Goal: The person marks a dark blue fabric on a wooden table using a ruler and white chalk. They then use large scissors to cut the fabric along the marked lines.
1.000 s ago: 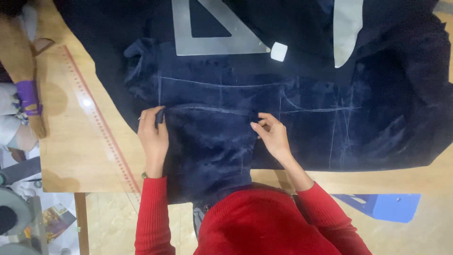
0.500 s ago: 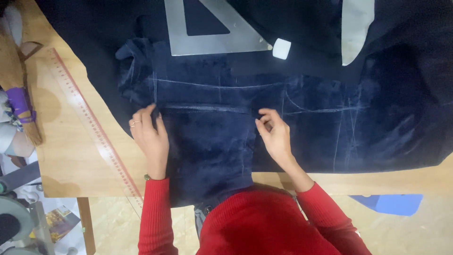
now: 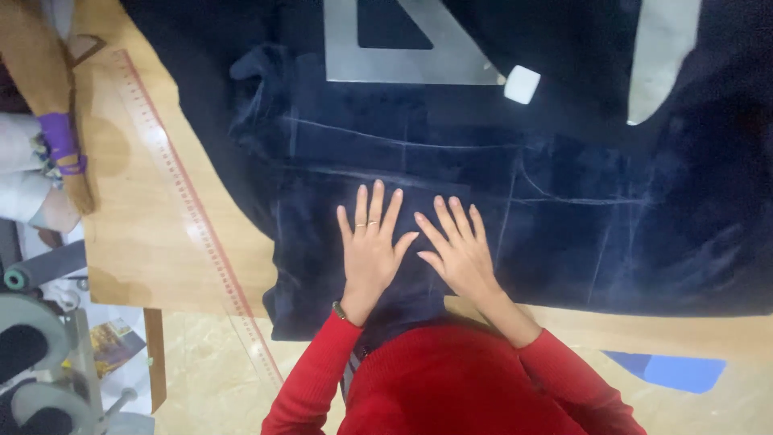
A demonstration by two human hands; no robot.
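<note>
A large piece of dark navy velvet fabric lies spread over a wooden table. Pale chalk lines run across it. My left hand rests flat on the cloth with its fingers spread and a ring on one finger. My right hand lies flat beside it, almost touching, fingers apart. Both press the fabric near the table's front edge. Neither hand holds anything. Red sleeves cover both of my arms.
A grey triangular set square lies on the fabric at the top, with a small white chalk block at its corner. A pale curved ruler is at the upper right. A long straight ruler crosses the table's left side. Fabric rolls sit at the far left.
My hands were apart, pinching the fabric at two points. They have come together at the middle and now lie flat and spread on the cloth.
</note>
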